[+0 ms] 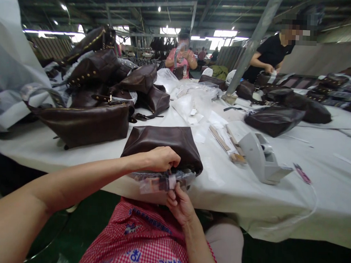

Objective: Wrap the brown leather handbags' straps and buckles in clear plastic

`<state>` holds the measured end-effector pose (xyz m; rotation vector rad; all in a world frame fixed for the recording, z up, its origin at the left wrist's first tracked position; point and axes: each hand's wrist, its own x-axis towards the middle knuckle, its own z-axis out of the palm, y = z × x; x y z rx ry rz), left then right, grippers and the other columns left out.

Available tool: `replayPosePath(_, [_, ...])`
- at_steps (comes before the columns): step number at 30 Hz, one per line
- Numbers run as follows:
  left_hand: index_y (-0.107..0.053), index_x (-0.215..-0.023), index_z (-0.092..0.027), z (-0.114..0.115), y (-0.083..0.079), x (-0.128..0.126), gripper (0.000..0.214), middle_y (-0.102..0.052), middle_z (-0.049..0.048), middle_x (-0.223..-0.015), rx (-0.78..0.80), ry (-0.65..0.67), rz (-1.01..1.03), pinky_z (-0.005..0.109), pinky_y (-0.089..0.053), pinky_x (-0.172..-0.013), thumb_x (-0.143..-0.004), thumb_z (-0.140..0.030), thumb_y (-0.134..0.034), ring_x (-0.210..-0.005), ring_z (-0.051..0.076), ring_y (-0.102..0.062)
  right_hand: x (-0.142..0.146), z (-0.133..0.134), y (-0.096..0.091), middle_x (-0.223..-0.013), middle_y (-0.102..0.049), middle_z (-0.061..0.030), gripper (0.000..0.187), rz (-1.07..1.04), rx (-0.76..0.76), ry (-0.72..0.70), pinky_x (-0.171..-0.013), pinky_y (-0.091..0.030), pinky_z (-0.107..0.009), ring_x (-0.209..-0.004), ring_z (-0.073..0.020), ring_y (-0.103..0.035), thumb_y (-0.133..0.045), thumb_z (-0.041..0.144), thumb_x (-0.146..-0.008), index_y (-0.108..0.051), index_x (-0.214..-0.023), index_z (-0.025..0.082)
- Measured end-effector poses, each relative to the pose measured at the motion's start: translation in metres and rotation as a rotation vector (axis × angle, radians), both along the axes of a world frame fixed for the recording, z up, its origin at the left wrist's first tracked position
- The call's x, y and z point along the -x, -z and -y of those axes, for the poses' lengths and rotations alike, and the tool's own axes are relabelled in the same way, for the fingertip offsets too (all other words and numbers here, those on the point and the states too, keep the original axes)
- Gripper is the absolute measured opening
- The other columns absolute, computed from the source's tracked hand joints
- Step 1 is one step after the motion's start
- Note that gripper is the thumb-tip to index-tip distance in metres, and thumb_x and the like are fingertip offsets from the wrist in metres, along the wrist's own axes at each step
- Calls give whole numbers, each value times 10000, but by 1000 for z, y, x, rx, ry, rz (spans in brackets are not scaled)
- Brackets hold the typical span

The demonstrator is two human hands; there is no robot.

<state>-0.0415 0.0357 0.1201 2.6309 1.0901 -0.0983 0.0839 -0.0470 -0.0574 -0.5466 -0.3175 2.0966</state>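
Observation:
A dark brown leather bag (163,142) lies flat at the near edge of the white table (277,198). A clear plastic packet (158,181) with brown parts inside hangs from the bag's near end. My left hand (162,159) is curled closed on the bag's edge, right above the packet. My right hand (178,203) comes up from below and pinches the packet's lower edge by a small pale tag.
A heap of brown leather bags (89,96) fills the left of the table. A grey tape dispenser (261,156) stands to the right of my hands, with pink snips (301,174) beyond. Plastic sleeves (194,101) lie mid-table. Other people work at the far end and far right.

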Motion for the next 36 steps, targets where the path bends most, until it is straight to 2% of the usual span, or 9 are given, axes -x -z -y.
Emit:
replayPosePath(6, [-689, -917, -185, 6, -1, 3, 244, -716, 30, -903, -107, -47, 19, 229, -417, -671, -791, -74, -511, -813, 169, -639, 1, 1, -2, -458, -419, 114, 537, 15, 19, 35, -396, -173, -171, -360, -14, -235, -849, 482, -592, -399, -622, 192])
replayPosePath(9, [-703, -886, -175, 13, 2, 5, 219, -716, 62, -919, -122, -73, -42, 244, -436, -685, -832, -141, -494, -834, 188, -650, 0, 1, -2, -464, -419, 115, 530, 5, 10, 6, -392, -186, -169, -360, -11, -230, -850, 484, -589, -412, -628, 189])
replayPosePath(13, [-702, -819, -187, 18, 13, 8, 164, -715, 57, -864, -88, -94, -101, 245, -437, -631, -836, -255, -554, -790, 199, -656, -1, 1, -1, -459, -397, 123, 511, 18, -16, -5, -378, -174, -165, -357, -14, -216, -838, 506, -596, -439, -647, 191])
replayPosePath(19, [-657, -863, -179, 20, 31, 4, 132, -699, 59, -896, -121, -189, -43, 255, -432, -614, -861, -178, -525, -793, 200, -649, 1, 1, -2, -453, -412, 117, 501, 38, -13, 33, -371, -190, -165, -350, -19, -244, -833, 500, -608, -439, -653, 193])
replayPosePath(25, [-573, -874, -151, 38, 36, -2, 130, -619, 65, -898, -261, -2, -81, 293, -452, -620, -889, -112, -450, -744, 194, -601, 5, 1, -7, -437, -438, 106, 502, 95, 21, 88, -362, -211, -158, -343, -16, -269, -841, 527, -573, -477, -633, 186])
replayPosePath(28, [-566, -847, -129, 56, 50, -8, 122, -599, 93, -857, -349, -32, -133, 348, -480, -659, -899, -133, -456, -754, 229, -592, 8, 1, -6, -435, -453, 93, 489, 121, 33, 134, -355, -214, -153, -343, -12, -284, -855, 506, -560, -503, -610, 172])
replayPosePath(31, [-583, -862, -114, 75, 72, -8, 125, -600, 111, -875, -431, -41, -36, 385, -496, -714, -907, -163, -477, -823, 252, -587, 9, 2, -3, -398, -395, 101, 515, 90, 28, 152, -349, -218, -148, -335, -10, -277, -864, 490, -549, -464, -543, 166])
replayPosePath(33, [-601, -892, -122, 87, 84, -1, 138, -609, 136, -1013, -472, 8, 120, 401, -491, -824, -919, -171, -474, -973, 261, -571, 8, 2, -1, -367, -336, 109, 545, 64, 16, 121, -348, -226, -145, -328, -8, -257, -854, 505, -559, -431, -507, 165])
replayPosePath(36, [-633, -921, -170, 101, 89, 15, 185, -615, 100, -1136, -456, 58, 380, 422, -403, -1013, -931, -147, -449, -1187, 243, -481, 6, 1, 0, -385, -337, 114, 489, 30, 7, 104, -348, -214, -131, -337, -2, -226, -835, 491, -609, -481, -560, 157])
